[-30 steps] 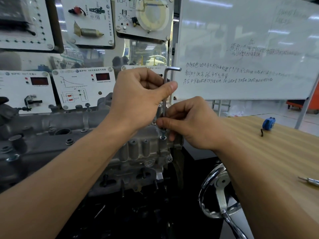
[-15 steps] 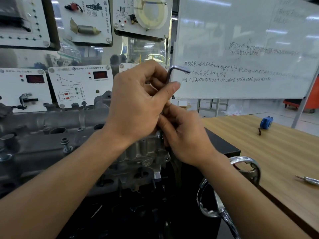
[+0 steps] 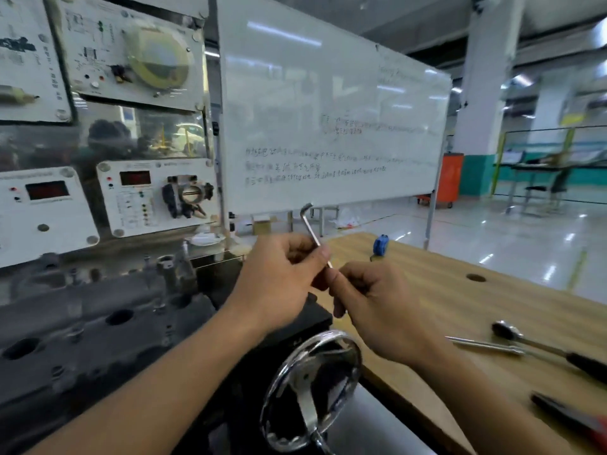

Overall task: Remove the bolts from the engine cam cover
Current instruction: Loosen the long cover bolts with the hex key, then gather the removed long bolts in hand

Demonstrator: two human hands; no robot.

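The grey engine cam cover [image 3: 98,310] lies at the lower left, with round holes and a few bolt heads [image 3: 161,303] on top. To its right, off the engine, my left hand [image 3: 279,284] pinches the shaft of an L-shaped hex key [image 3: 310,224] whose bent end points up. My right hand [image 3: 371,303] is curled at the key's lower end, fingertips closed around it. What it holds there is hidden by the fingers.
A chrome handwheel [image 3: 312,389] sits below my hands. The wooden bench [image 3: 460,307] to the right carries a blue tape measure [image 3: 381,244], a ratchet [image 3: 512,334], a thin metal rod [image 3: 486,344] and a dark-handled tool [image 3: 565,415]. Instrument panels [image 3: 131,198] and a whiteboard [image 3: 328,126] stand behind.
Both hands lifted the hex key off the cam cover and carried it right, over the bench edge. The view turned right, and the key now tilts.
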